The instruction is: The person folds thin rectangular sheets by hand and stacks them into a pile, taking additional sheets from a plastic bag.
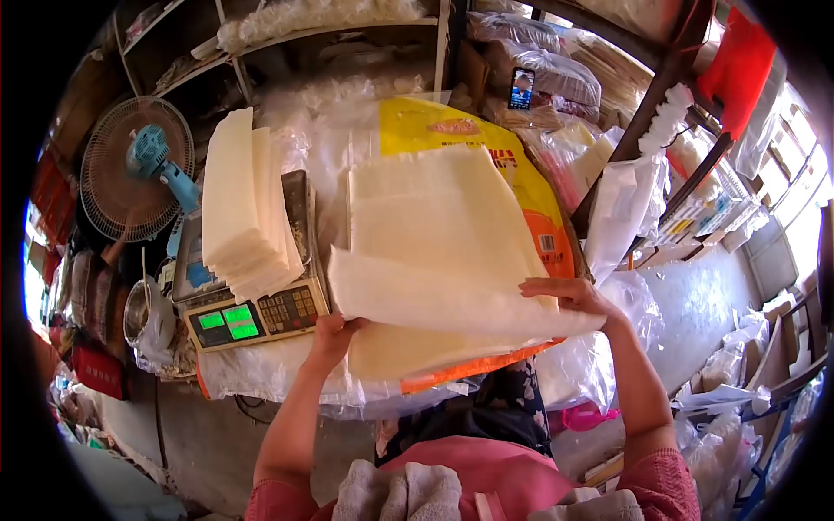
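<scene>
A stack of thin cream-coloured sheets (434,204) lies in front of me on a yellow and orange printed sack (543,213). The near part of the upper sheet (434,291) is lifted in a curved fold across the stack. My left hand (334,337) pinches the fold's left end beside the scale. At the right end, my right hand (573,304) holds the sheet with its fingers laid over the top. Whether one layer or several are in the fold, I cannot tell.
To the left, a digital scale (261,314) with green displays carries a pile of folded cream sheets (239,204). A fan (139,165) stands behind it. A phone (521,89) leans at the back among plastic-wrapped bundles (552,74). A metal post (638,130) rises on the right.
</scene>
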`<state>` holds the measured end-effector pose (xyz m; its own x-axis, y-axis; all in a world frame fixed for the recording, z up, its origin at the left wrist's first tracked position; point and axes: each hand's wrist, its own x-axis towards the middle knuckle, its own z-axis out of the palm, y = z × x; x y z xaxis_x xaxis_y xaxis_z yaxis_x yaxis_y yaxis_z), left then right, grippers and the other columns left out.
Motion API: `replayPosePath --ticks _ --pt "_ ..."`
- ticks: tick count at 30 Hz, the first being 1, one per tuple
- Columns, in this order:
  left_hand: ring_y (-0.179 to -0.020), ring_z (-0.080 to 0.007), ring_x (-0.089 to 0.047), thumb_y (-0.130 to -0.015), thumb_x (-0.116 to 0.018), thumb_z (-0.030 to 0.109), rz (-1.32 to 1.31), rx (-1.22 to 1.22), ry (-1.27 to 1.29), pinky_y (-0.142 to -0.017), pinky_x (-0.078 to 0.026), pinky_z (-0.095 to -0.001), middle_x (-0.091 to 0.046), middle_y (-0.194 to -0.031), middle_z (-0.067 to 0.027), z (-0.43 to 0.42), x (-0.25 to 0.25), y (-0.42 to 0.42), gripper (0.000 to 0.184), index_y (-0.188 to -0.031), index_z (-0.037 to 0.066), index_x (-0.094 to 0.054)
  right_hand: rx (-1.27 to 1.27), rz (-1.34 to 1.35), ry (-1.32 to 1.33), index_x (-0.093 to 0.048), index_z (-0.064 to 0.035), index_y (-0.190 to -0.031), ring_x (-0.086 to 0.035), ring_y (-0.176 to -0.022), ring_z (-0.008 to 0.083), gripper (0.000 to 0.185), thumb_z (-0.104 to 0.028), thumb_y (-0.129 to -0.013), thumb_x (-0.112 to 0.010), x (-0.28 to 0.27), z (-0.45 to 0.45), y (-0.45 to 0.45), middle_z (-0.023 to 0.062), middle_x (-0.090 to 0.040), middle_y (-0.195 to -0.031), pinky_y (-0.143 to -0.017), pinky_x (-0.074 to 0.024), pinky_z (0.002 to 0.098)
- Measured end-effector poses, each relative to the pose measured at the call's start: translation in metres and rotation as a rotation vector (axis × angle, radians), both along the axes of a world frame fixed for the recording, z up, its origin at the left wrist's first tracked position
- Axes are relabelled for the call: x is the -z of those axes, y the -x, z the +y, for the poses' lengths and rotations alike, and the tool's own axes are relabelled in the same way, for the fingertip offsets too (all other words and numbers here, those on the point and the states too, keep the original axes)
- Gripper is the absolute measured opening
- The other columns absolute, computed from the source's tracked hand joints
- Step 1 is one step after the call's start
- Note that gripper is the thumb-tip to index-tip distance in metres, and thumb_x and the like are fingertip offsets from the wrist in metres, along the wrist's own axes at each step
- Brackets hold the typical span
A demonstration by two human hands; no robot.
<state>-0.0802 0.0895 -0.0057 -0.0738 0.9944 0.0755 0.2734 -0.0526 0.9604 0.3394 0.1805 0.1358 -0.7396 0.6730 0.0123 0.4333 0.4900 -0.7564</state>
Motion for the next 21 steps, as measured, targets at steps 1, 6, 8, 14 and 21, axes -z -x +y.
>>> replayPosePath --ticks 1,6,8,14,21 --pt "-0.082 -0.007 -0.06 -0.087 -0.058 -0.003 -0.095 -0.013 0.002 -0.076 -0.049 -0.0246 -0.069 -0.086 -0.0013 0.001 0.004 0.002 0.012 -0.094 -0.001 -0.068 0.072 -0.015 0.003 -0.058 -0.0052 -0.123 -0.059 -0.112 0.0227 0.042 0.002 -0.081 -0.057 0.021 0.001 -0.018 0.0114 -0.062 -0.121 -0.096 -0.0438 0.0307" --pt "-0.079 -0.0059 -0.06 -0.088 -0.062 0.005 -0.062 -0.189 0.059 -0.072 -0.048 -0.0233 -0.069 -0.085 -0.0018 0.002 -0.019 -0.007 0.011 -0.092 -0.004 -0.067 0.212 0.051 -0.026 -0.054 -0.0006 -0.125 -0.059 -0.106 0.0211 0.051 -0.005 -0.076 -0.068 0.069 0.011 -0.022 0.0114 -0.063 -0.118 -0.095 -0.0429 0.0313" --pt "-0.078 -0.0064 -0.061 -0.087 -0.063 0.007 -0.039 -0.269 0.134 -0.072 -0.048 -0.0234 -0.069 -0.083 -0.0037 0.007 -0.029 -0.013 0.012 -0.09 -0.004 -0.067 0.306 0.354 0.394 -0.056 0.0015 -0.121 -0.059 -0.104 0.0194 0.046 -0.006 -0.077 -0.068 0.069 0.01 -0.013 0.0098 -0.064 -0.113 -0.093 -0.0435 0.0314" --pt "-0.088 -0.0195 -0.064 -0.082 -0.069 0.011 0.269 -0.439 0.101 -0.079 -0.05 -0.0324 -0.066 -0.095 -0.0136 0.039 -0.016 -0.017 0.033 -0.112 0.002 -0.059 0.639 0.21 0.122 -0.06 0.0005 -0.1 -0.064 -0.077 0.0272 0.026 -0.015 -0.079 -0.059 0.097 0.038 0.033 0.0118 -0.067 -0.085 -0.07 -0.0488 0.0378" --pt "-0.138 -0.0352 -0.026 -0.08 -0.067 0.043 0.936 -0.014 -0.093 -0.11 -0.022 -0.0516 -0.028 -0.149 -0.0172 0.046 -0.033 -0.056 0.072 -0.141 0.015 -0.04 0.798 -0.179 -0.14 -0.056 -0.0027 -0.101 -0.06 -0.082 0.0366 0.033 -0.02 -0.074 -0.06 0.104 0.042 0.053 0.0183 -0.06 -0.088 -0.073 -0.0468 0.0413"
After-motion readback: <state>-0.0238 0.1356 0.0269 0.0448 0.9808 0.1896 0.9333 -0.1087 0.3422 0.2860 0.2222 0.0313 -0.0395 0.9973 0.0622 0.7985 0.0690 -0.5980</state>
